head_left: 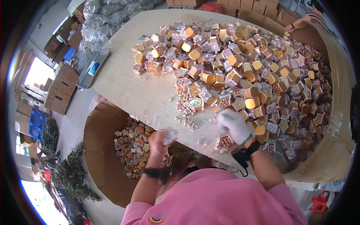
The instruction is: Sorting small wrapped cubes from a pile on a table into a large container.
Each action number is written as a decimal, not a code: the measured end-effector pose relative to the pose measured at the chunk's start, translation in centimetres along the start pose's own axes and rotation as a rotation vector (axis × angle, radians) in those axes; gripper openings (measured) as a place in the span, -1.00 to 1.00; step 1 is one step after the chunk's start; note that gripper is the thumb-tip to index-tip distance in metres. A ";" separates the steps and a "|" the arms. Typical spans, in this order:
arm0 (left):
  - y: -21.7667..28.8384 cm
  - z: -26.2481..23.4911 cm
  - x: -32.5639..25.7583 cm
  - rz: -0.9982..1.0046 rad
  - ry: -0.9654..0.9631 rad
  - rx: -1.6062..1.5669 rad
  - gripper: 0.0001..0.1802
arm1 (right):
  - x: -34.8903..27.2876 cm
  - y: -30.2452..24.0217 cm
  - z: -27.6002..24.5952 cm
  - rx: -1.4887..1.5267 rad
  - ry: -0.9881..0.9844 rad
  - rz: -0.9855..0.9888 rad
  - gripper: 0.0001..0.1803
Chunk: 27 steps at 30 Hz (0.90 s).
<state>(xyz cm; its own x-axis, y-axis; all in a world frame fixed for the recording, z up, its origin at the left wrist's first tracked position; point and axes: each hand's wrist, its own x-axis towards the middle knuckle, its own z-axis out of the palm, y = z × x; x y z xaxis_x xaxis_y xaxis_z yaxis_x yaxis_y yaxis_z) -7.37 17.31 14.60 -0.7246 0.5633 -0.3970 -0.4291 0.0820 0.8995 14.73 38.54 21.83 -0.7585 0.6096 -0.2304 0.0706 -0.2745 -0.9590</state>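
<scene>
My left hand (pixel 156 141) is curled around a glittery ornament (pixel 170 137), at the near edge of the table (pixel 123 77). My gloved right hand (pixel 235 128) is half bent; whether it grips the red-patterned ornament (pixel 225 142) just nearer, I cannot tell.

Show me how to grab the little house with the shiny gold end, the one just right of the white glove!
Probably pinch the little house by its side walls, just under its gold end, coming from above. That end faces up and looks flat, while other pieces crowd its right and the gloved right hand is on its left.
</scene>
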 end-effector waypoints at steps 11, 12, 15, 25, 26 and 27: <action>-3.7 8.8 -3.8 0.724 -0.628 1.122 -0.27 | -2.6 4.3 -7.7 0.339 0.337 -0.061 -0.81; -4.0 11.4 -4.9 0.657 -0.686 1.283 -0.14 | -2.9 4.9 -8.0 0.333 0.345 -0.059 -0.80; -6.7 15.1 -4.2 0.729 -0.791 1.409 -0.01 | -4.1 5.4 -7.8 0.346 0.337 -0.029 -0.82; -5.6 14.0 1.1 -0.557 -0.654 -0.517 -0.55 | -8.2 6.1 -6.6 0.001 0.223 0.038 -0.82; -5.6 14.0 1.0 -0.558 -0.634 -0.546 -0.56 | -7.9 7.6 -6.5 -0.180 0.155 -0.065 -0.76; -5.1 14.2 0.5 -0.561 -0.613 -0.578 -0.57 | -7.7 8.5 -6.3 -0.363 0.087 -0.165 -0.71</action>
<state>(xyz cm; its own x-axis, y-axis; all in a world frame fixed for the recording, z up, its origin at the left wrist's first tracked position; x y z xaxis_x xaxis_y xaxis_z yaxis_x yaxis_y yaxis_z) 2.13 28.89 12.41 -0.0060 0.9043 -0.4268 -0.9357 0.1455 0.3213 25.28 36.20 14.45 -0.7222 0.6884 -0.0670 0.1887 0.1030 -0.9766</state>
